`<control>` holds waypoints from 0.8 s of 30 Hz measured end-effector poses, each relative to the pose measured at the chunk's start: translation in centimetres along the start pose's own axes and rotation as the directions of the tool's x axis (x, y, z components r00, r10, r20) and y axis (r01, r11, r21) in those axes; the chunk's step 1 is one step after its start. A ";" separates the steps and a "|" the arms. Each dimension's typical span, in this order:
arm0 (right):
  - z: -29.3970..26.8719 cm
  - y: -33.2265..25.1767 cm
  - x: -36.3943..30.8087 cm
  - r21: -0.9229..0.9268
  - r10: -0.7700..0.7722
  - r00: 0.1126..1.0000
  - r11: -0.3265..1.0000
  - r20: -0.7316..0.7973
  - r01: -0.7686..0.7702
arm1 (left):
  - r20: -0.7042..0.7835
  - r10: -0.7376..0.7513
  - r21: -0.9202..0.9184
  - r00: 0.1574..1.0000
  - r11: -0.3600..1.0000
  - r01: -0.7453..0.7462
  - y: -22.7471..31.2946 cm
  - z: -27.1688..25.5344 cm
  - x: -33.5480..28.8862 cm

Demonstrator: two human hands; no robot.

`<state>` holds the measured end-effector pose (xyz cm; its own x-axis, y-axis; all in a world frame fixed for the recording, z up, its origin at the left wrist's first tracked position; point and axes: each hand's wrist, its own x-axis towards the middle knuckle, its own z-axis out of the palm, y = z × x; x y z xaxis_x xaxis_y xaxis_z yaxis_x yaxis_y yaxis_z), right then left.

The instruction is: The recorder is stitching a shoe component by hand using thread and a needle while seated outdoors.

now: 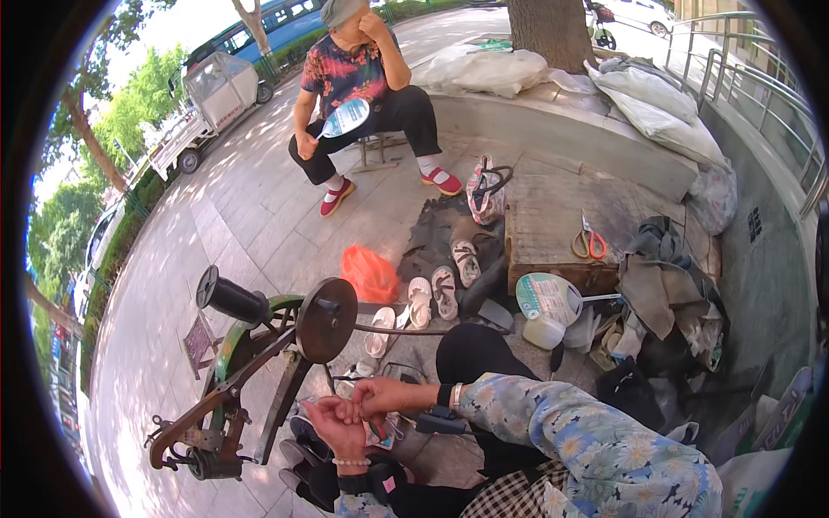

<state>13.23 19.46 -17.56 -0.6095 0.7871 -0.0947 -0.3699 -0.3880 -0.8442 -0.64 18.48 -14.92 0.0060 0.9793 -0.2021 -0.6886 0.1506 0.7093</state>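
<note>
My left hand (335, 429), with a beaded bracelet at its wrist, is turned palm up with its fingers curled. Against its fingertips presses my right hand (380, 396), closed in a pinch. Whatever lies between the fingers is too small to make out. Just left of both hands stands an old metal shoe-repair sewing machine (226, 380) with a round wheel (326, 319) and a black spool (231, 295). Dark shoes (298, 457) lie below and beside my left hand. Beyond my hands sit several light-coloured sandals (420, 302) on the ground.
Ahead, a seated person (354, 104) holds a hand fan (347, 118). A wooden box (553, 207) carries orange-handled scissors (590, 237). Another fan (548, 298) rests near a pile of leather scraps (661, 298). An orange plastic bag (370, 274) lies behind the wheel.
</note>
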 end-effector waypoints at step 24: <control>0.1 0.1 0.1 -0.003 -0.007 0.999 1.000 0.036 0.007 | -0.015 0.041 0.015 0.999 0.999 -0.041 -0.1 -0.6 0.0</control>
<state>13.07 19.47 -17.57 -0.6318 0.7720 -0.0701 -0.3719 -0.3812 -0.8464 -0.97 18.44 -15.40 -0.0332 0.9825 -0.1832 -0.6772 0.1127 0.7271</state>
